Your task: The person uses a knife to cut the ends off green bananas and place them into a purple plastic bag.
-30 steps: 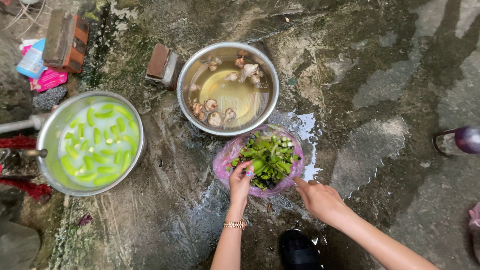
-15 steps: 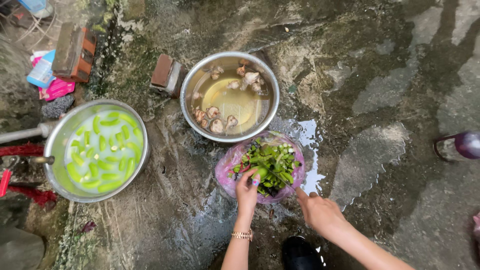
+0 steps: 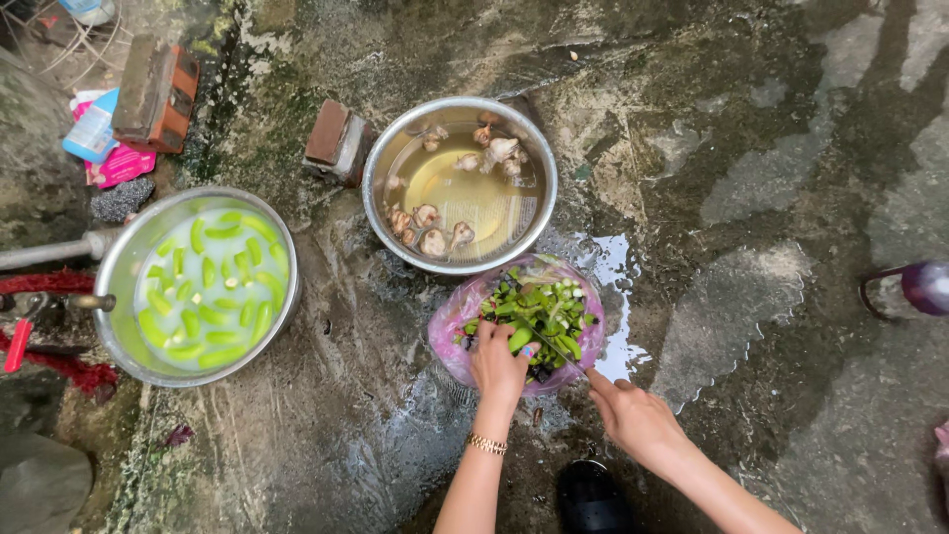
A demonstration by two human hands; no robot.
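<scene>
Pink plastic bag [image 3: 455, 331] spread open on the wet concrete ground [image 3: 751, 198], and it's piled with chopped green vegetable pieces [image 3: 539, 309], glossy, some pale, a few darker bits near the bottom edge. From where I'm watching it sits just below centre of the view. My left hand [image 3: 497, 364] is pressed down into the pile at about 7 o'clock on the bag, fingers curled over a green piece, so it's grasping that. My right hand [image 3: 636, 420] sits just off the bag at 5 o'clock, closed around a thin knife [image 3: 559, 348] whose blade angles up into the greens. There's a gold bracelet [image 3: 485, 445] on the left wrist.

At 12 o'clock from the bag, touching its rim, a steel bowl [image 3: 539, 232] holds yellowish water and pale lumps. Out at 9 o'clock, well apart, a bigger steel basin [image 3: 124, 267] holds cloudy water with bright green slices floating. Two bricks [image 3: 331, 133] sit near the bowls.
</scene>
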